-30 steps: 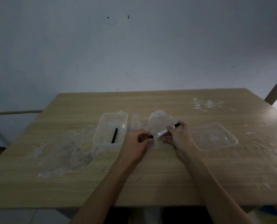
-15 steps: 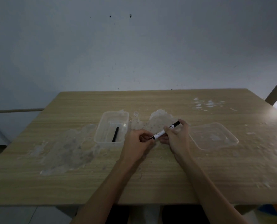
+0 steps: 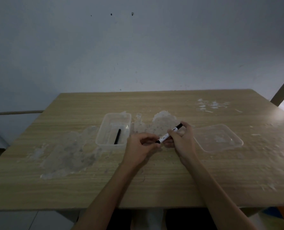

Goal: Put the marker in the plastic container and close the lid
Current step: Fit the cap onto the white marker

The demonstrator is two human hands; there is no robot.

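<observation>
Above the table (image 3: 154, 180), marker (image 3: 169, 135) in both hands; container (image 3: 104, 130) open

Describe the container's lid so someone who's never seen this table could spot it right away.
Start at the wooden table and look just past the right hand, on the side away from the open plastic container. The lid lies there: a clear, shallow rectangle with rounded corners, flatter than the container and holding nothing.

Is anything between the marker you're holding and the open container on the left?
Nothing visible blocks it. The marker is held by both the right hand and the left hand. The plastic container sits open, with a black pen already inside. The lid lies apart, on the right.
</observation>
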